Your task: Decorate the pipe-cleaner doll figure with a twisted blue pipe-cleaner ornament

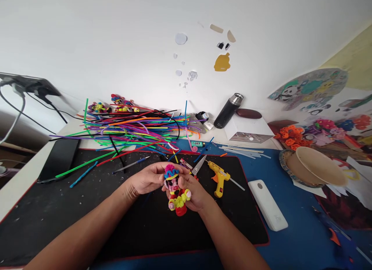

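Observation:
Both hands meet around a small pipe-cleaner doll [176,190] above the black mat [162,231]. The doll has a blue hat with a pink pompom, a pink face, yellow-green trim and a red base, and it leans slightly. My left hand [148,179] holds its head from the left, fingers bent behind it. Gripping the body from the right is my right hand [195,192], its thumb beside the face. Just beyond the hands lie scissors [200,165] and a yellow glue gun [219,178].
Colourful pipe cleaners [130,126] are heaped at the back left, near a phone [59,157] and a pen [130,165]. A black flask [229,111] stands by a white box [247,130]. On the right are a white power bank [267,205] and a bowl [319,167].

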Tool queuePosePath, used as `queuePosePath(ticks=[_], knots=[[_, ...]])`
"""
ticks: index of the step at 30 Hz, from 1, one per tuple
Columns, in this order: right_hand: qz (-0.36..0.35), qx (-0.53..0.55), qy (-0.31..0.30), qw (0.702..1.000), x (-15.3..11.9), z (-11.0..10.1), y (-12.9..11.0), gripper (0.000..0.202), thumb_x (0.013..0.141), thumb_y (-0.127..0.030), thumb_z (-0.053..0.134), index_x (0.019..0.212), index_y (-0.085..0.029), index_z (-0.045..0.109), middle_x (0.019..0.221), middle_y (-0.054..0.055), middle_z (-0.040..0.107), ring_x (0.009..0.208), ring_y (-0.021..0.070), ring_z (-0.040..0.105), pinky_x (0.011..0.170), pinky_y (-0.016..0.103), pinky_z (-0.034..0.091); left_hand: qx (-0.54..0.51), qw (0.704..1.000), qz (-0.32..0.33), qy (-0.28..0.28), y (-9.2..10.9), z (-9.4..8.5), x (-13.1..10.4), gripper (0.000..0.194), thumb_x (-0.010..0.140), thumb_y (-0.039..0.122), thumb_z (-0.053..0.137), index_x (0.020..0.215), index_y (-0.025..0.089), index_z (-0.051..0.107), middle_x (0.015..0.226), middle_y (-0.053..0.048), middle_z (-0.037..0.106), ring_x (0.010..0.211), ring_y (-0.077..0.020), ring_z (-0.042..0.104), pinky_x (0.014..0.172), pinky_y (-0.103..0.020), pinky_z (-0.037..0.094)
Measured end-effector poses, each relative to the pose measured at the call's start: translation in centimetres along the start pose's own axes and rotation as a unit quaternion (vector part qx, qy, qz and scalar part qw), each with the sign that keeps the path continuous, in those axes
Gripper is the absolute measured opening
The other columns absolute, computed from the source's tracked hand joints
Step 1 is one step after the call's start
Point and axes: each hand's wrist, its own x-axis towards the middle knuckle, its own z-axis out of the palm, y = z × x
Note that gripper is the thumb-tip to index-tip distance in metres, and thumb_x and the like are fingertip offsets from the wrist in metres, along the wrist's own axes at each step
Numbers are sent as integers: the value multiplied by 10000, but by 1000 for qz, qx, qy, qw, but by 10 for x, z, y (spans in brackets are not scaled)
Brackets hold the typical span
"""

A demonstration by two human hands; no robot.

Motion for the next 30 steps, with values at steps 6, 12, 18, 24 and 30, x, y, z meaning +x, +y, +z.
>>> queuePosePath(ticks=[6,12,18,24,30], knots=[[-5,10,-4,1000,2,-4,3,627,726,-740,861,910,-150,756,720,33,688,560,126,582,516,236,453,-15,1000,13,-10,-4,-1,1,515,704,466,939,1132,204,825,1295,-172,754,714,-151,651,539,-220,418],[-1,6,2,1000,2,-4,5,603,719,-739,864,863,-162,760,651,6,649,553,128,571,507,230,437,-1,1000,5,7,-4,0,2,474,715,472,938,1080,188,836,1266,-179,754,595,-87,556,519,-213,420],[-8,19,0,1000,4,-7,9,622,715,-733,871,894,-144,777,684,13,660,579,120,573,527,220,437,-40,999,15,22,-11,-1,3,400,743,449,938,999,158,839,1012,-118,777,494,-25,429,495,-181,390],[-10,26,-8,1000,5,-9,11,632,737,-736,856,903,-129,786,724,35,669,592,118,558,526,222,423,-55,997,-3,50,-18,-4,4,507,720,463,955,1056,104,833,768,-63,699,484,-40,401,486,-188,373],[-8,31,5,999,6,-11,14,636,739,-738,854,880,-123,778,693,29,662,574,117,564,534,229,431,-63,996,11,64,-24,-8,5,441,701,456,963,940,111,825,751,-74,702,509,-71,457,495,-200,391]])
